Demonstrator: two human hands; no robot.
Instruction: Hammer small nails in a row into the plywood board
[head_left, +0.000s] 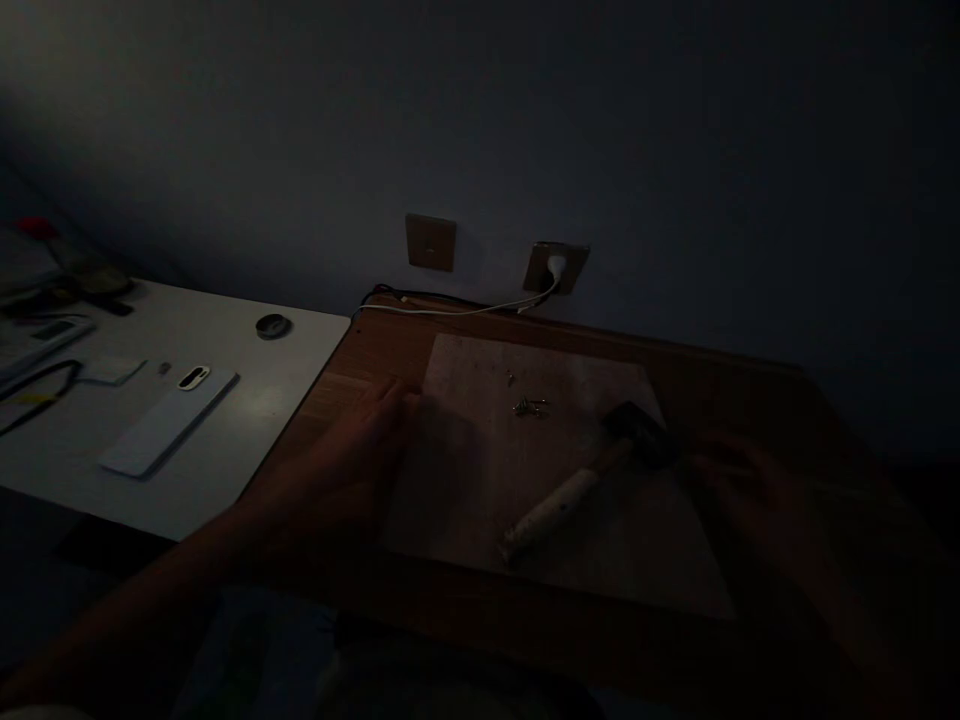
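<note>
The scene is very dark. A pale flat board (480, 470) lies on a brown wooden table (375, 360). My left hand (352, 465) rests at the board's left edge, fingers stretched out flat. My right hand (750, 490) sits at the board's right edge, dim and blurred, close to the black head of a hammer (585, 480) with a light wooden handle lying on the board. A small cluster of nails or screws (529, 405) lies on the board above the hammer.
A white table (225, 400) adjoins on the left, carrying a white phone (169, 420), a small round dark object (272, 325), cables and clutter. On the wall behind are a switch plate (430, 242) and a socket (556, 266) with a white plug and cable.
</note>
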